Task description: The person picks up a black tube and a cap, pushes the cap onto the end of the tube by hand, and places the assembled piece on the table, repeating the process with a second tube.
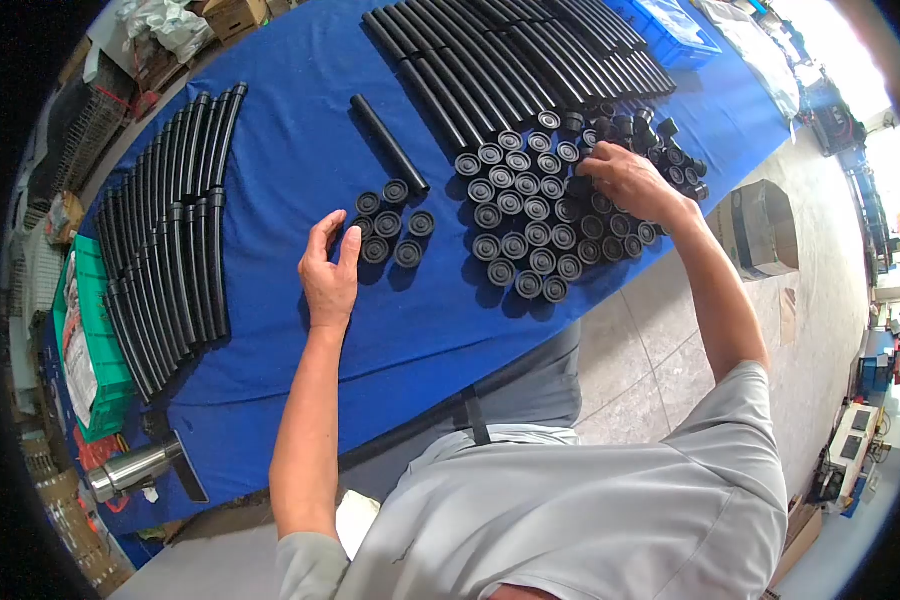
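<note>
Black round caps (537,207) lie in a large cluster on the blue cloth. At its upper right part is my right hand (625,180), fingers bent together over the caps; whether they grip one is hidden. My left hand (332,265) is open, thumb and fingers apart, just left of a small group of caps (387,224), its thumb near the lower left ones. Above that small group a single black tube (390,145) lies at a slant.
Rows of black tubes (175,230) lie at the left, more tubes (510,60) at the top. A green bin (110,370) and a metal flask (135,468) are at the left edge. A blue crate (685,50) sits top right; a cardboard box (770,230) stands beyond the table.
</note>
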`<action>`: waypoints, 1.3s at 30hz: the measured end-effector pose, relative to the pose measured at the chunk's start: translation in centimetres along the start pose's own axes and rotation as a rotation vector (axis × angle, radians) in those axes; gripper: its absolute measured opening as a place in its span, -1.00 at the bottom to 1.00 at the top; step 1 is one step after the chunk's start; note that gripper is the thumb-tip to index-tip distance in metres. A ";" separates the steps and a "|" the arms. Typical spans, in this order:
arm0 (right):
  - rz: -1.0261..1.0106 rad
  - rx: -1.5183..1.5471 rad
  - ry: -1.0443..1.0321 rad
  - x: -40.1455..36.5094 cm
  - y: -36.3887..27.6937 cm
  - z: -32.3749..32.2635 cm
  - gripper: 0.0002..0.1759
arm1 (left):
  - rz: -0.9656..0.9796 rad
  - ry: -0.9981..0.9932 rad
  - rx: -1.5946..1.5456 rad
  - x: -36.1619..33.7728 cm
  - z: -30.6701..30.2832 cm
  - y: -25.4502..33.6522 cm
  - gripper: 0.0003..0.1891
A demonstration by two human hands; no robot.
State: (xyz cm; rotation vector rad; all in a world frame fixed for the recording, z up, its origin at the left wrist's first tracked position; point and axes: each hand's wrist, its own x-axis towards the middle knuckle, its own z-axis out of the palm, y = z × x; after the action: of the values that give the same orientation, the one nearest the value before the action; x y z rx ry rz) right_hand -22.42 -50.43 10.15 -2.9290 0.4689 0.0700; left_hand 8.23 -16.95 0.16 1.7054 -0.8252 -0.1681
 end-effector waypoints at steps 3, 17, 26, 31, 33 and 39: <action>0.024 -0.046 -0.020 0.0 -0.1 -0.1 -0.69 | 0.026 0.005 0.013 0.1 0.0 -0.3 -0.61; 0.013 0.039 0.156 -1.6 1.0 0.6 -0.88 | 0.028 0.009 0.007 0.0 0.0 -0.4 -0.62; 0.128 -0.049 0.262 1.0 2.3 0.6 -0.73 | 0.027 0.011 0.019 0.2 0.1 -0.6 -0.62; 0.218 -0.080 0.157 1.6 1.4 0.7 -0.66 | 0.013 0.007 0.026 0.0 0.0 -0.1 -0.62; 0.223 -0.079 0.146 1.7 1.9 0.8 -0.66 | 0.011 0.006 0.016 0.0 0.1 0.2 -0.63; 0.214 -0.032 0.137 2.0 3.8 1.5 -0.71 | 0.009 0.009 0.008 0.1 0.1 -0.3 -0.64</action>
State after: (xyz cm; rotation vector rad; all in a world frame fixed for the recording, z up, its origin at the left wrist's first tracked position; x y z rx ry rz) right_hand -21.77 -54.31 7.95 -2.9147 0.8077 -0.0971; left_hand 8.37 -17.01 -0.13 1.7092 -0.8276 -0.1514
